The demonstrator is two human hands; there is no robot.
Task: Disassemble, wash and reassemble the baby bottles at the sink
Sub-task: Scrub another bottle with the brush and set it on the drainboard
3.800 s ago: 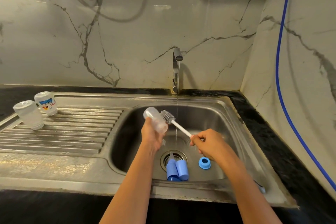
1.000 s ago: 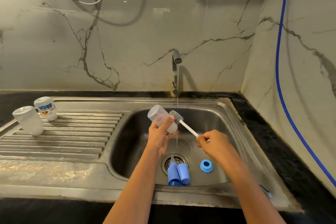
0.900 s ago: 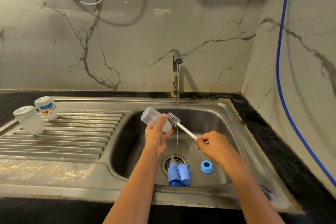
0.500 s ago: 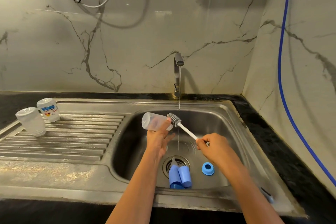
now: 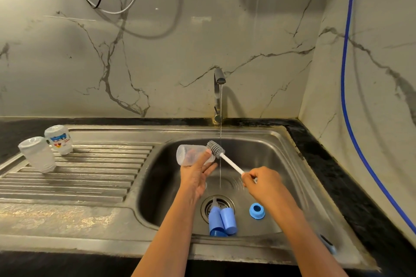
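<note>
Two hands: the left hand (image 5: 195,175) is above and left of the drain (image 5: 225,202) and the right hand (image 5: 263,183) above and right of it. Both are over the sink (image 5: 283,164).
Left grip: thumb and fingers clasp a clear bottle (image 5: 190,155). It lies on its side, base pointing left away from the drain and mouth pointing right.
Right grip: fingers are clenched round the white handle of a bottle brush (image 5: 216,148), held at a slant. Its grey bristle head sits outside the clear bottle's mouth; whether they touch is hard to tell.
Water: a thin stream (image 5: 220,132) runs from the tap (image 5: 218,93), which stands straight behind the drain. It falls just right of the brush head.
On the drain: two blue caps (image 5: 228,220) lie side by side across its near edge.
Right of the drain: a blue ring (image 5: 257,210) sits on the basin floor.
Far left of the drain: a plain bottle (image 5: 38,154) and a printed bottle (image 5: 59,139) stand upside down on the ribbed drainboard (image 5: 90,175).
Far right of the drain: a blue hose (image 5: 345,74) runs down the wall.
</note>
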